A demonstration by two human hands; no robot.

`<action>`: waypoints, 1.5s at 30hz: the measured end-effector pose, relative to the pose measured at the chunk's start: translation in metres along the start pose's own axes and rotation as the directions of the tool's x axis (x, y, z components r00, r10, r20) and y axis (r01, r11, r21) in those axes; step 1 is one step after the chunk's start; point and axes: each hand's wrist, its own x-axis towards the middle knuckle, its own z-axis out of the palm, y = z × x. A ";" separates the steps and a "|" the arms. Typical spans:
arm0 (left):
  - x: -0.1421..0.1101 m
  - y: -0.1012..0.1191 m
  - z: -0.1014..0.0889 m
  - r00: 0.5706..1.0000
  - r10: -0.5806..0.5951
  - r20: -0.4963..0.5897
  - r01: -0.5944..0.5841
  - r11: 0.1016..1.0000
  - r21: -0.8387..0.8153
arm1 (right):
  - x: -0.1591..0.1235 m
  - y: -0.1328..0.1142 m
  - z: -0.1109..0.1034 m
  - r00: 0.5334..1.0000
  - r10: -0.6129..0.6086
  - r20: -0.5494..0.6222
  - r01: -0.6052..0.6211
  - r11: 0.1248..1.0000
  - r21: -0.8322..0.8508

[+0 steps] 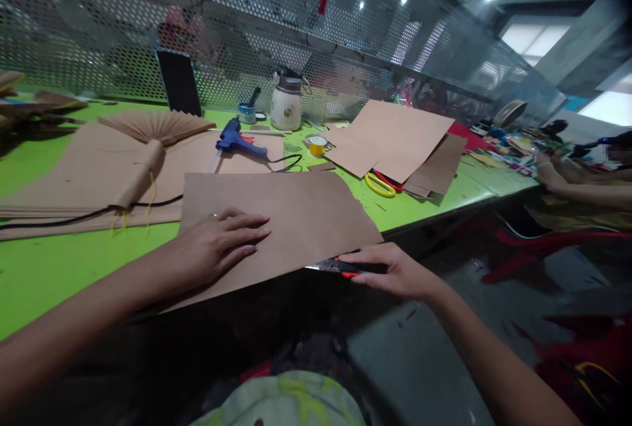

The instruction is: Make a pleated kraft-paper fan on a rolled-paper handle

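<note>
Under my left hand lies a sheet of brown kraft paper; the fingers are stretched out flat on it. The sheet reaches over the front edge of the green table. My right hand is closed around a utility knife with a black and red handle. Its metal blade points left and is at the sheet's near edge, partly hidden by the paper. Beyond the sheet rests a blue glue gun with a black cord. A pleated paper fan with a rolled paper handle lies to the left.
More brown sheets lie to the right, over yellow-handled scissors. A yellow spool, a white bottle, a blue jar and a dark upright phone or tablet stand behind. Another person's arm is at far right.
</note>
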 end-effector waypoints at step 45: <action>-0.003 0.015 -0.006 0.999 -0.023 0.026 0.025 0.997 -0.070 | 0.053 -0.053 0.071 0.999 0.009 0.043 -0.012 0.997 0.070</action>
